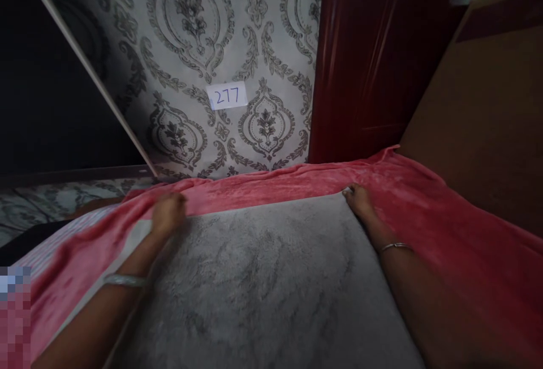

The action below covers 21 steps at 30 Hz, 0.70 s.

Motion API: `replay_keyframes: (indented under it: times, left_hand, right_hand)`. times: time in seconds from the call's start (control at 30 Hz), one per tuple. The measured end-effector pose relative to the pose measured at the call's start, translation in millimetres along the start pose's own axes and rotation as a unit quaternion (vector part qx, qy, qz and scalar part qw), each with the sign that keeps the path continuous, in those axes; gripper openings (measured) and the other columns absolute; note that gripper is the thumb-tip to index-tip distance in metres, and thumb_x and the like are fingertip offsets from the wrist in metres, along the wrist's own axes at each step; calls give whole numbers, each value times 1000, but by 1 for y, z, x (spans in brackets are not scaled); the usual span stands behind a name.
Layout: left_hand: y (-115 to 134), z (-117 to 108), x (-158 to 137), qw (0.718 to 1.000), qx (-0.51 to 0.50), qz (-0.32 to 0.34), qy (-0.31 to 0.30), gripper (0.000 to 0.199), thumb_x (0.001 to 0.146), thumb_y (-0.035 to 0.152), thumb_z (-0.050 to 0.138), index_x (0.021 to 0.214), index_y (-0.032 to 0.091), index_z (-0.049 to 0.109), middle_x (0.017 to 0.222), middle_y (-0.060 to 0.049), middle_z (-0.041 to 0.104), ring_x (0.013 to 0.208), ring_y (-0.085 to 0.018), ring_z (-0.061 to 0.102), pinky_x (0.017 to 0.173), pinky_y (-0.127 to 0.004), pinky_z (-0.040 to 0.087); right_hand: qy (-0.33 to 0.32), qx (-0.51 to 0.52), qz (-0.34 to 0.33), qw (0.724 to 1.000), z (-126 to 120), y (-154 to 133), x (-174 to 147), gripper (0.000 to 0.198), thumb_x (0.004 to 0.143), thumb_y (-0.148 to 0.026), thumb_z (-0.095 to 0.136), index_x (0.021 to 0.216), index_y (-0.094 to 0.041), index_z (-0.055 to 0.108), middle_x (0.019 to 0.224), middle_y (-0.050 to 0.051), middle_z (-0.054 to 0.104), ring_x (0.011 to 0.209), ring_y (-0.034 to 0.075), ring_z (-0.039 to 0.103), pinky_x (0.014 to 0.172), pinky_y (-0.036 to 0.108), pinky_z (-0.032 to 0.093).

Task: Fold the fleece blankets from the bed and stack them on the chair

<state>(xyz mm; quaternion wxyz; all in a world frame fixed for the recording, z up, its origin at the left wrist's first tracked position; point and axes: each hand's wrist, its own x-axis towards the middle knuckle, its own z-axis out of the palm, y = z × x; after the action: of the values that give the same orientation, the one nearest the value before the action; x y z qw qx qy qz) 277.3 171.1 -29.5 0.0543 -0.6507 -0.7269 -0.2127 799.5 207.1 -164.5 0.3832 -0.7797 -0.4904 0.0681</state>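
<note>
A grey plush cloth (263,278) lies spread over a red plush blanket (263,185), its far edge running nearly straight across. My right hand (360,200) pinches the cloth's far right corner between thumb and fingers. At the far left part of the cloth, my left hand (168,215) is closed with curled fingers, slightly blurred, and appears to grip the cloth's edge. A paler strip of fabric (138,236) shows to the left of this hand. Both wrists wear bangles.
Patterned wallpaper (190,24) rises behind the blanket, with a white paper label (228,95) reading 277. A dark screen-like panel (55,91) leans in at left. A dark red wooden panel (360,63) and a brown board (487,103) stand at right.
</note>
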Motion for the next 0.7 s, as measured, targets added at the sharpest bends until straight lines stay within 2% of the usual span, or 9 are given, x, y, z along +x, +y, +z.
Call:
replay_keyframes:
  times: [0.07,0.13,0.23,0.3,0.4,0.7]
  left_hand:
    - [58,23,-4,984,-64,129,-105,14,80,15,52,83,19,65,89,-3,72,85,-18,64,78,-27,50]
    - [111,49,-10,952,-109,237,-163,13,81,14,53,83,18,66,87,-4,71,82,-18,63,78,-28,48]
    - [161,83,-21,943,-120,260,-168,8,82,15,58,83,18,65,89,-5,70,84,-18,62,78,-29,47]
    - [173,97,-26,950,-114,244,-159,6,84,16,60,84,18,65,91,-6,69,86,-19,61,78,-30,46]
    - [171,107,-27,956,-103,230,-152,3,85,18,62,84,17,65,90,-7,68,91,-21,61,83,-32,46]
    - [168,105,-27,963,-64,205,-164,5,87,19,63,90,17,67,96,-8,70,99,-22,61,86,-33,44]
  right_hand:
    - [-2,-3,-1,1000,0,-1,0,18,83,-20,57,95,-14,68,88,9,68,78,20,60,68,26,42]
    - [-4,-6,-4,1000,0,-1,-1,18,84,-20,56,95,-14,68,88,8,68,77,20,60,68,26,43]
    - [-7,-9,-9,1000,0,0,0,18,84,-20,55,94,-14,68,88,8,69,78,19,60,69,25,43]
    - [-10,-12,-10,1000,0,0,0,17,85,-20,55,94,-14,68,89,8,69,78,19,61,70,24,43]
    - [-16,-15,-7,1000,1,0,1,16,85,-20,56,93,-15,69,89,8,69,78,18,61,70,24,43]
    - [-20,-24,-3,1000,-4,-4,-1,17,86,-21,56,95,-15,69,90,8,70,81,19,62,68,24,42]
